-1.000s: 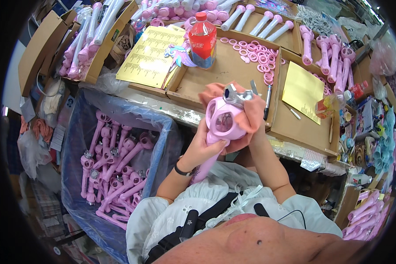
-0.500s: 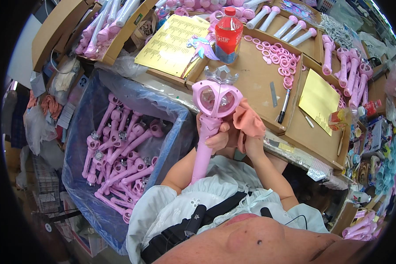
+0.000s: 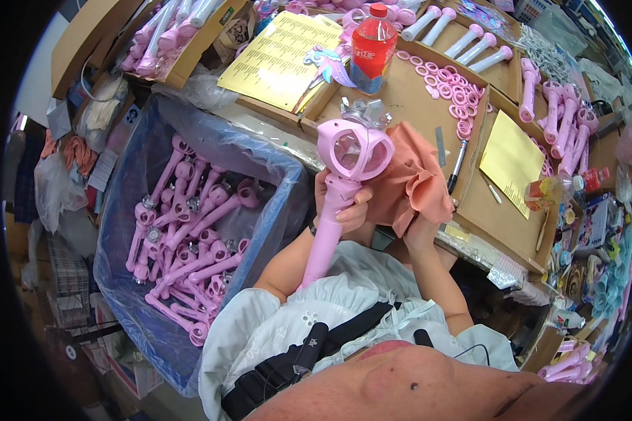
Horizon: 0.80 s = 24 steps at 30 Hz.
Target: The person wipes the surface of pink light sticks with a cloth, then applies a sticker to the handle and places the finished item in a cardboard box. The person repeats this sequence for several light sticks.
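Note:
My left hand (image 3: 344, 210) is closed round the shaft of a pink toy wand (image 3: 323, 242). The wand stands nearly upright before my chest, its round windowed head and silvery crown piece at the top. My right hand (image 3: 423, 235) grips an orange cloth (image 3: 416, 179), which hangs spread out just right of the wand's head. Part of the right hand's fingers is hidden by the cloth. To my left, a bin lined with blue plastic (image 3: 274, 231) holds several similar pink wands (image 3: 189, 263).
A red-capped bottle (image 3: 373, 52) stands on the workbench's cardboard tray (image 3: 400, 112), near pink rings (image 3: 460, 95), a black marker (image 3: 458, 165) and yellow sheets (image 3: 281, 59). More pink wand parts (image 3: 569, 116) lie at the far right. A cardboard box (image 3: 196, 49) of handles stands far left.
The orange cloth has opened out wider and shifted right with my right hand. The wand has turned and tilted slightly to the right, still in my left hand.

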Each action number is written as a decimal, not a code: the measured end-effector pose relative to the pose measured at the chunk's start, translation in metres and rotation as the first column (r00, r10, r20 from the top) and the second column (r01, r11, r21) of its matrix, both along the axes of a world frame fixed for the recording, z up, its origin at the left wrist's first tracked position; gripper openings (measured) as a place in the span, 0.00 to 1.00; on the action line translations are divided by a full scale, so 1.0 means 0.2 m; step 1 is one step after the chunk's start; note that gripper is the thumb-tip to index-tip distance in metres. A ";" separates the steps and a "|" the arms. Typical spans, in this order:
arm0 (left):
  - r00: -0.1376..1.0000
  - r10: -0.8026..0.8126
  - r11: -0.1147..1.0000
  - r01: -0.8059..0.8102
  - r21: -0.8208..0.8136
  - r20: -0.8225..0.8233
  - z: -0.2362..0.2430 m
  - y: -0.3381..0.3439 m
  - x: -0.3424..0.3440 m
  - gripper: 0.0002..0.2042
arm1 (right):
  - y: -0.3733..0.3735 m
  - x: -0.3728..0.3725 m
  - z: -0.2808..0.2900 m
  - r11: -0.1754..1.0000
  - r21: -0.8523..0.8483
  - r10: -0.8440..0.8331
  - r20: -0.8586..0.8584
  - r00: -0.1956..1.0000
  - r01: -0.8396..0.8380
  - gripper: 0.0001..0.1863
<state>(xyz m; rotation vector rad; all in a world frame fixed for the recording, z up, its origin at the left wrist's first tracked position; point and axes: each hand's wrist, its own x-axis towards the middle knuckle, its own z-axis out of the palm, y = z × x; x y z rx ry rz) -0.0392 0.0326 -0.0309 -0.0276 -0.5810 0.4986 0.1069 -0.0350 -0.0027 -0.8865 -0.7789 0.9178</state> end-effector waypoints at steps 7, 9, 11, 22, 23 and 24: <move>0.577 0.272 0.960 -0.111 0.256 -0.770 0.11 -0.03 -0.03 0.29 | 0.16 -0.07 0.15 0.996 0.056 0.058 0.254 0.965 -0.075 0.27; 0.510 0.376 0.924 -0.140 0.356 -0.774 0.13 -0.03 -0.04 0.28 | 0.19 -0.09 0.22 0.995 0.028 0.092 0.110 0.990 -0.095 0.33; 0.572 0.423 0.905 -0.225 0.362 -0.702 0.14 -0.03 -0.04 0.26 | 0.21 -0.10 0.26 0.952 0.107 0.305 -0.208 0.929 -0.288 0.38; 0.775 0.204 0.975 -0.107 0.195 -0.598 0.07 -0.03 -0.04 0.31 | 0.22 -0.07 0.18 0.978 0.089 0.198 -0.081 0.977 -0.191 0.36; 0.726 0.255 0.958 -0.101 0.268 -0.639 0.07 -0.04 -0.04 0.31 | 0.24 -0.06 0.19 0.972 0.077 0.231 -0.190 0.954 -0.220 0.35; 0.689 0.290 0.943 -0.089 0.321 -0.664 0.09 -0.04 -0.05 0.30 | 0.26 -0.05 0.21 0.971 0.108 0.229 -0.168 0.959 -0.213 0.31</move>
